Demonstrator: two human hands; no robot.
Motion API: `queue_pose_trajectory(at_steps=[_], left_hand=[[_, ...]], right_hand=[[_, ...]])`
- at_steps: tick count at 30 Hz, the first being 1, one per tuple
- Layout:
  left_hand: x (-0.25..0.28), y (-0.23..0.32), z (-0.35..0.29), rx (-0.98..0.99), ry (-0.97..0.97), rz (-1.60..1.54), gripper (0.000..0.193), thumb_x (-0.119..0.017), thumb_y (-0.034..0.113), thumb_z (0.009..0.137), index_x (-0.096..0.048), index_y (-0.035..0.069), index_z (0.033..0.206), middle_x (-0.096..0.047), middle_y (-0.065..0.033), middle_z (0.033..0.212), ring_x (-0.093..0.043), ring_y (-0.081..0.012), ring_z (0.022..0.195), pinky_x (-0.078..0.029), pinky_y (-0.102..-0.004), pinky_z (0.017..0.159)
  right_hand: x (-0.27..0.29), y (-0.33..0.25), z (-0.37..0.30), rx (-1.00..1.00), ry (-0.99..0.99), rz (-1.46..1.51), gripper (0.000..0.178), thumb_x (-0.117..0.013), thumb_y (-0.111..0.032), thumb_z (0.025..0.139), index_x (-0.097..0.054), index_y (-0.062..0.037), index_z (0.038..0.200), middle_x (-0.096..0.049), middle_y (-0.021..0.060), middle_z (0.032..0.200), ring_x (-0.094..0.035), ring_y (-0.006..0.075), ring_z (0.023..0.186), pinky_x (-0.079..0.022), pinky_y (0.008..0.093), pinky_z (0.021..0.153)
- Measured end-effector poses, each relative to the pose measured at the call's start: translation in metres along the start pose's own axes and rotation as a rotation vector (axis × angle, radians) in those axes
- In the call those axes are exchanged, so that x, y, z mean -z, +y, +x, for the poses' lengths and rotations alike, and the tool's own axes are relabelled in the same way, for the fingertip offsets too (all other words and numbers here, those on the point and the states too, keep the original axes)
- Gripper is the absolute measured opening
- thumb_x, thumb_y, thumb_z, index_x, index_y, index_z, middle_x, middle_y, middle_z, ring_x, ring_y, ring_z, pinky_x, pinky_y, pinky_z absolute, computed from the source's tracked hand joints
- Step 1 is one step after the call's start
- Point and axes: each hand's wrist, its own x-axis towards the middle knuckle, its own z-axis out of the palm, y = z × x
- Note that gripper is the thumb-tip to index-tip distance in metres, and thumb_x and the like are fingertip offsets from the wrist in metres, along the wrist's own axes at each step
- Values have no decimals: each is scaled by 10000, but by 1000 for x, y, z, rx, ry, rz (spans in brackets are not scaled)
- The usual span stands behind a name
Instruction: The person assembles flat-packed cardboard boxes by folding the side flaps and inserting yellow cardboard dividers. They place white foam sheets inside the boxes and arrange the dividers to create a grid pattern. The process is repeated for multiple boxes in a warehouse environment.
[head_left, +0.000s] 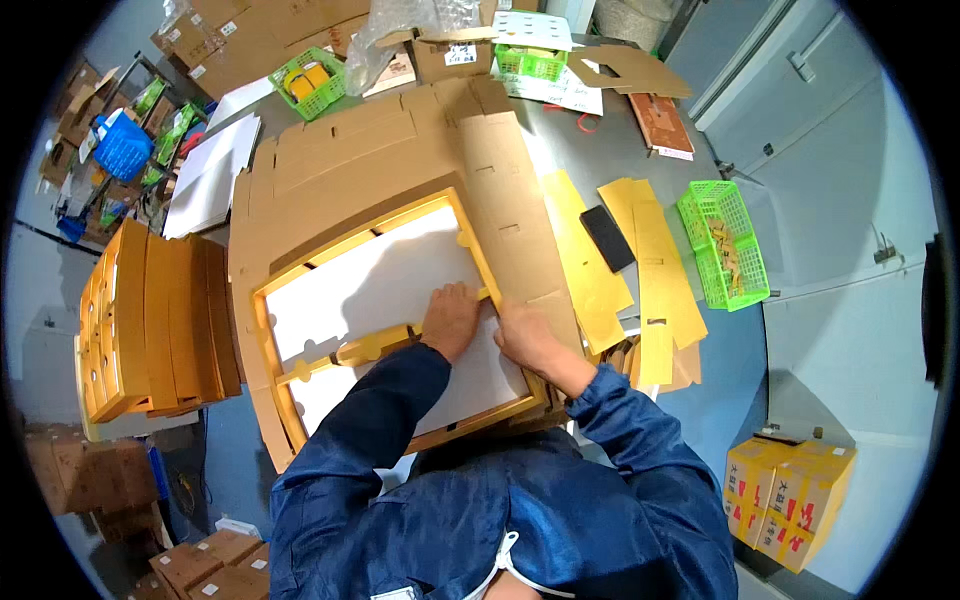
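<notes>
A shallow yellow cardboard tray (478, 238) with a white bottom lies tilted on a flattened brown cardboard sheet (340, 140). Across its inside runs a yellow cardboard divider strip (365, 347) with rounded tabs. Inside the tray, my left hand (452, 318) is curled over this strip near the right wall, covering part of it. My right hand (530, 335) is closed around the tray's right wall, its fingertips close to the strip's end. What lies beneath the fingers of both hands is hidden.
Yellow cardboard strips (655, 290) and a black phone (607, 238) lie to the right. Beyond them stands a green basket (722, 246) with small brown pieces. Several yellow trays (165, 310) are stacked at the left. Another green basket (310, 84) holds yellow items at the back.
</notes>
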Motion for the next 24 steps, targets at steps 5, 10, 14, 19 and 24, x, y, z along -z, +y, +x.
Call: queue_pose_trajectory(at_steps=[5,10,14,19,24], left_hand=[[-7,-30,4,45,40,103,114,-487,133,845,-531,33,877,-540,-137,839,-535,-295,821,-418,-407,725],[-1,-51,34,218,-46,114,297,-578,237,831,-540,7,1016,-556,-168,936,-536,-328,914,-411,-426,790],[39,-53,39,148,267,-16,502,-668,171,767,-486,-39,1184,-538,-224,1072,-515,-373,999,-395,-418,888],[110,-58,-53,38,211,-263,324,-614,134,847,-514,-28,1109,-528,-236,1087,-514,-398,1000,-421,-429,884],[125,-31,-198,-39,-474,-165,381,-704,298,760,-566,61,1024,-560,-154,1016,-543,-344,962,-430,-425,806]], right_hand=[[-20,-2,39,62,20,-124,183,-517,-89,777,-491,46,899,-630,218,729,-641,368,626,-502,472,559],[-14,8,68,57,93,91,305,-532,-187,847,-491,27,1060,-619,242,887,-620,382,785,-499,452,687],[30,58,54,-84,305,543,457,-544,-293,885,-483,5,1226,-571,222,1173,-580,351,1032,-477,385,855],[28,201,-35,-409,297,84,498,-633,-252,803,-497,34,1188,-532,249,1165,-516,387,1072,-434,439,907],[-27,208,-82,-498,89,-184,823,-746,-395,696,-395,26,1309,-416,243,1318,-410,372,1207,-361,469,981]])
